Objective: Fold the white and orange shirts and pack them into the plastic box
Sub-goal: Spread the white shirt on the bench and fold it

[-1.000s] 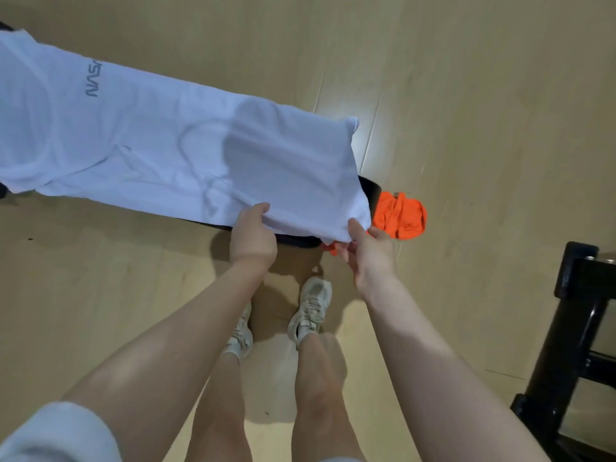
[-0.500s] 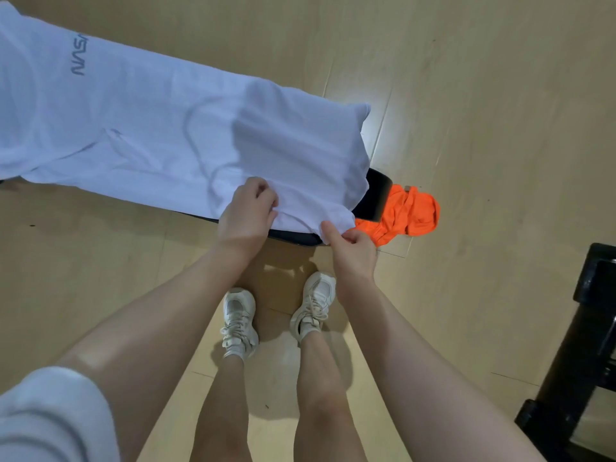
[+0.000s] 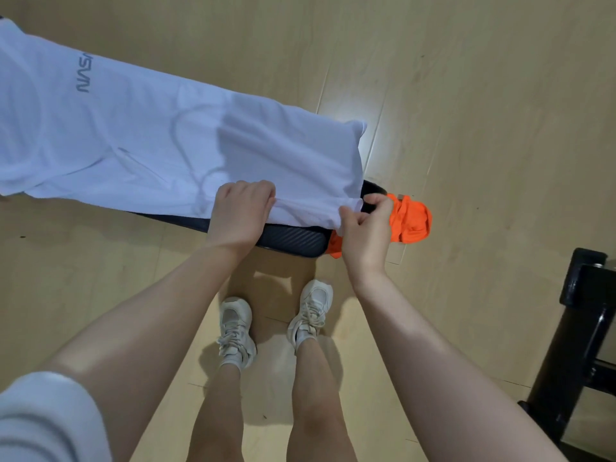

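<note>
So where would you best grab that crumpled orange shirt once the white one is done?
Probably by the bunched folds on its far right side, reaching in from the right. The orange shirt lies crumpled at the end of the black bench, its left part hidden behind the right hand and the white shirt.

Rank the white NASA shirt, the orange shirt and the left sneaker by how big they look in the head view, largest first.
1. white NASA shirt, spread along the black bench.
2 and 3. orange shirt and left sneaker look alike; the orange shirt is bunched and partly hidden behind the right hand, so no ranking.
</note>
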A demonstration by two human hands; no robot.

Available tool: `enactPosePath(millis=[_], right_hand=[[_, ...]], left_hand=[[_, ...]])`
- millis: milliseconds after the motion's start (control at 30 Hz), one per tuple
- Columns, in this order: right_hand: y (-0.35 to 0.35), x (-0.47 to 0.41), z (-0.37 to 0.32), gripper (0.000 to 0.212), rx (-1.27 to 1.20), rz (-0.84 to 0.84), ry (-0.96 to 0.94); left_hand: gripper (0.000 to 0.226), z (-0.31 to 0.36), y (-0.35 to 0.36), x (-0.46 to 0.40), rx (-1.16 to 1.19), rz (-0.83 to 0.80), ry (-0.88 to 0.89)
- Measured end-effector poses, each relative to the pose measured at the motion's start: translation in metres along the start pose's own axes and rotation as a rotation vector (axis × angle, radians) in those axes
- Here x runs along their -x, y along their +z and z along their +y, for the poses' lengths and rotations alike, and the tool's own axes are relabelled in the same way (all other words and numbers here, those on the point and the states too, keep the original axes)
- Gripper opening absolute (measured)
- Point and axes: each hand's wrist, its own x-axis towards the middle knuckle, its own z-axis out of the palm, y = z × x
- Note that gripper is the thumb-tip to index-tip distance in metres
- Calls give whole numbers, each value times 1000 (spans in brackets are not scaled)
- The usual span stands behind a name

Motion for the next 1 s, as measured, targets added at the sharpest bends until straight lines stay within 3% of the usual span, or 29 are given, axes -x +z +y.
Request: enactPosePath(millis=[100,167,267,367,433,533,633,700,800,867,1000], right_hand=[[10,-13,4,28,165,-124,-62],[11,-15,11,44,375,-202,-165],[9,-14,19,42,653,-147,-296],[9,-14,16,14,619,-109,-456],[9,-14,13,20,565,-206,-529],[4,-10,6,26,446,-399,-469],[4,-4,13,34,691,-480,-504],[10,0,19,48,947,-458,-566],[22,7,26,28,1148,-274,-676],[23,9,28,13,1093,-205,-684],[-1,19,29,25,852,-328,-656]], left_hand=[[20,-6,2,-13,37,42,-21],[21,-11,5,-19,61,50,-4],[21,-14,9,-27,100,-7,62],[29,-23,11,-25,85,-78,100],[32,-36,9,-17,78,-62,160],[35,-53,2,-3,4,-82,252],[34,-61,-2,4,-68,-121,289],[33,-63,-1,4,-92,-132,307],[30,-58,-4,5,-65,-139,298],[26,-54,-8,9,-17,-173,294],[25,-58,-13,23,-38,-180,327]])
